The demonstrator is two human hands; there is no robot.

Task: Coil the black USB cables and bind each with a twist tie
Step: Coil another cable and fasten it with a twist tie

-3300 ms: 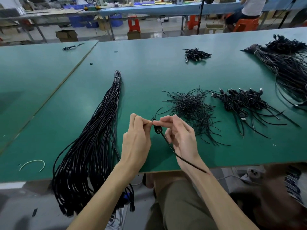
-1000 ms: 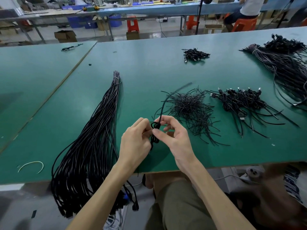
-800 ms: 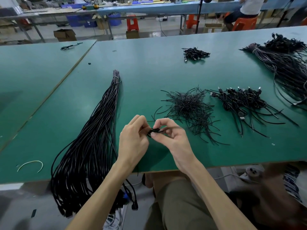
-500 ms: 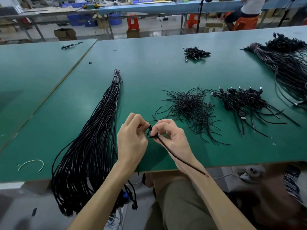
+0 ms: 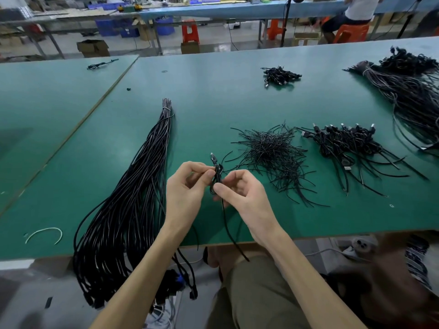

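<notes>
A black USB cable (image 5: pixel 217 176) is pinched between both hands above the green table (image 5: pixel 209 103). Its small coil stands upright, the plug tip pointing up and away, and the loose tail hangs down past the table's front edge. My left hand (image 5: pixel 187 191) grips the coil's upper part with thumb and fingers. My right hand (image 5: pixel 240 193) pinches the lower end of the coil. To the right lies a loose heap of black twist ties (image 5: pixel 270 155). A long bundle of straight black cables (image 5: pixel 133 200) stretches along the left and droops over the front edge.
A pile of bound coils (image 5: pixel 344 143) sits right of the ties. Another small pile (image 5: pixel 280 76) lies far back, and a large cable mass (image 5: pixel 413 91) fills the far right. A white wire scrap (image 5: pixel 44 233) lies front left. A seated person (image 5: pixel 351 13) works at the far bench.
The coil has been turned from lying sideways between my fingers to standing upright with its plug up. The free tail swung round and now hangs straight down over the table edge.
</notes>
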